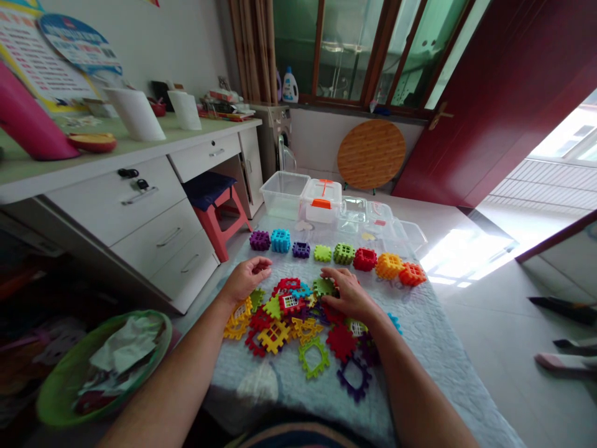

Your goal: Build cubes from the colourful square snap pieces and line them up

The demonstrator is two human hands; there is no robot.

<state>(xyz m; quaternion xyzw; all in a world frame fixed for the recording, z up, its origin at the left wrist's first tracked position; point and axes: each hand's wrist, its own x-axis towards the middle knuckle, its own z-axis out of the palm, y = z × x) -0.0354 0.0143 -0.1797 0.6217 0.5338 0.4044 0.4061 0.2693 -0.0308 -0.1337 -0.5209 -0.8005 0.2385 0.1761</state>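
A pile of flat, notched plastic building tiles in several colours covers the middle of the cloth-topped table, among them a yellow window tile [274, 336], a green frame tile [314, 358] and a dark purple frame tile [354, 378]. My left hand [246, 278] hovers at the pile's left edge, fingers loosely bent and apart, with nothing visible in it. Over the pile's right side, my right hand [347, 294] has thumb and index finger spread around a green tile [323, 287]; a firm grip on it does not show.
Behind the pile runs a row of tile stacks sorted by colour, from a purple stack [260, 240] to an orange stack [412, 274]. Farther back stand a clear plastic bin [285, 194] and a lidded box [321, 202]. A green basket [105, 367] is at lower left.
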